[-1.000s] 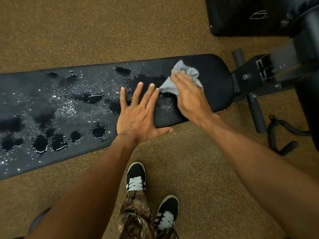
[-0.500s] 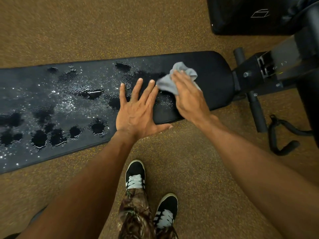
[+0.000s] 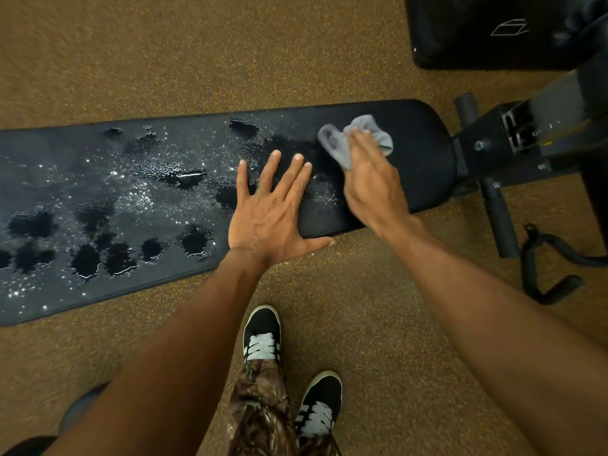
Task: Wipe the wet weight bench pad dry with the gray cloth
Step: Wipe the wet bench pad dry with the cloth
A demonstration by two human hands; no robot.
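The black weight bench pad (image 3: 424,153) runs across the view from the left edge to the frame on the right. Water puddles (image 3: 115,258) and droplets cover its left and middle stretch. The gray cloth (image 3: 342,149) lies crumpled on the pad near its right end. My right hand (image 3: 371,182) presses down on the cloth with straight fingers and covers its lower part. My left hand (image 3: 266,212) rests flat on the pad just left of that, fingers spread, holding nothing. The pad to the right of the cloth looks dry.
The bench's black metal frame (image 3: 513,136) and a foam roller bar (image 3: 496,218) stand at the right, with a black cable handle (image 3: 546,281) on the floor. A dark padded block (image 3: 477,31) fills the top right. My two shoes (image 3: 263,334) stand on brown speckled flooring.
My right hand slid the cloth slightly left along the pad, then back toward the right end. My left hand stayed flat in the same spot.
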